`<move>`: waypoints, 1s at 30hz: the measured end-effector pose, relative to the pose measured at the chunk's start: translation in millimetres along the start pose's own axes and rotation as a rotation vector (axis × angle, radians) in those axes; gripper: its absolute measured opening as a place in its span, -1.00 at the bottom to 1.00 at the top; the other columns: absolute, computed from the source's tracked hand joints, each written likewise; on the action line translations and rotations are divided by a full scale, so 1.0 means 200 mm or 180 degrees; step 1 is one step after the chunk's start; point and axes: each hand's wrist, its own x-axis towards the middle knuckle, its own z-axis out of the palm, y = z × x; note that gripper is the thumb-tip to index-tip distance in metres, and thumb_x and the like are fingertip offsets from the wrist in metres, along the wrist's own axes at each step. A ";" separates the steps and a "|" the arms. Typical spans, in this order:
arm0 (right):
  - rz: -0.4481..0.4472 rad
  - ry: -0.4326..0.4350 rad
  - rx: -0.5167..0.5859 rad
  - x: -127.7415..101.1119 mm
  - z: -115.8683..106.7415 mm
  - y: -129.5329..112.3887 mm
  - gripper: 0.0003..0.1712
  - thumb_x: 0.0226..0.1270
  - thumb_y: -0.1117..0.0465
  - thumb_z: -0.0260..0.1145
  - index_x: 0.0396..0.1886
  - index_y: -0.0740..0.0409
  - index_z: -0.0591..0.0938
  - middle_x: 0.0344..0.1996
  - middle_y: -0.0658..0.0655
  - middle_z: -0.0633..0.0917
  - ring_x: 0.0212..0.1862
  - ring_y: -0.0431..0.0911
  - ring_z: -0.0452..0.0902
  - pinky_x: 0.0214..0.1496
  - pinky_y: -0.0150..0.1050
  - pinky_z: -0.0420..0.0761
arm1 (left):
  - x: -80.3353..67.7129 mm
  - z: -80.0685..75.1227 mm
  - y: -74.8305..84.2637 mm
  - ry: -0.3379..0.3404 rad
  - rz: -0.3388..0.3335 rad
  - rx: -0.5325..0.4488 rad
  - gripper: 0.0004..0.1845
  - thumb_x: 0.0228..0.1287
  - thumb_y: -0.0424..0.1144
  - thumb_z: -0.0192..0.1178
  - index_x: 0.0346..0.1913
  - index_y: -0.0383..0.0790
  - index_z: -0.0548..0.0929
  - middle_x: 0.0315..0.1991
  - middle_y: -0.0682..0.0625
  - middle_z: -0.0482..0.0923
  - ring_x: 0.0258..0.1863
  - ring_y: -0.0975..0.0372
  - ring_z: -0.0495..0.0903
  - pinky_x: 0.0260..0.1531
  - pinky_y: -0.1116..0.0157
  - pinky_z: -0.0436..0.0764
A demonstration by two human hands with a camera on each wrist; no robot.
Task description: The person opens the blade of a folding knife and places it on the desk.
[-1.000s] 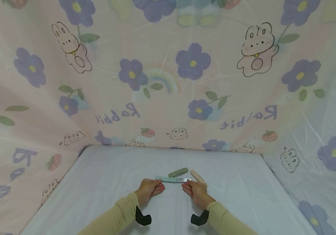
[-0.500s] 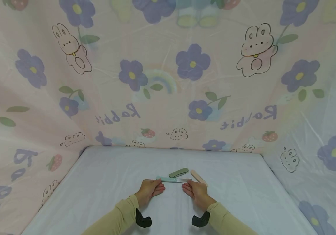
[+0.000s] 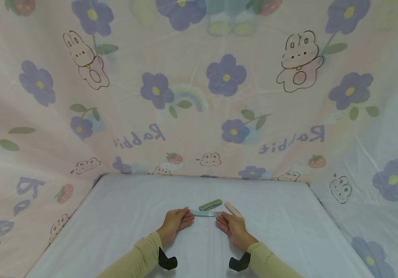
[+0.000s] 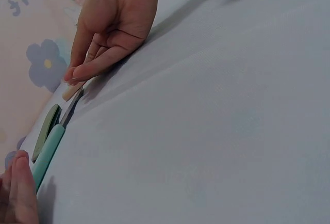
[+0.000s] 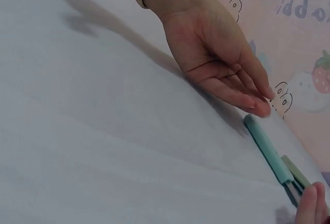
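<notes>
**Both hands flanking a small knife on the sheet-covered surface**

Item inspected: a small knife with a mint-green plastic handle and short steel blade (image 3: 205,213). It lies flat on the pale grey-white sheet (image 3: 122,216), long axis running left to right in the head view, handle to the left, blade tip to the right.

Left hand (image 3: 175,222): rests on the sheet at the handle end, fingers straight and close together, fingertips just at the handle butt. Contact cannot be confirmed. It holds nothing.

Right hand (image 3: 231,227): rests on the sheet at the blade end, fingers extended and relaxed, fingertips just beside the tip. It holds nothing.

Adjacent items: an olive-green oblong sheath (image 3: 210,204) lies just behind the knife, tilted slightly up to the right. A beige oblong piece (image 3: 233,209) lies diagonally just beyond the right fingertips.

Clearance: open sheet extends to both sides and behind the items. The far edge and both side edges meet the pink floral printed curtain (image 3: 199,116).
</notes>
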 end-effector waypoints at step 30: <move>0.0128 -0.0185 0.0214 0.01 0.07 -0.19 -0.50 0.44 0.32 0.02 0.26 0.53 0.21 0.03 0.46 0.47 0.10 0.15 0.47 0.13 -0.16 0.47 | 0.17 0.12 0.21 -0.0166 0.0785 0.1242 -0.62 0.33 -0.14 0.12 0.07 -0.34 0.50 0.01 -0.29 0.47 -0.02 -0.09 0.50 -0.11 0.22 0.59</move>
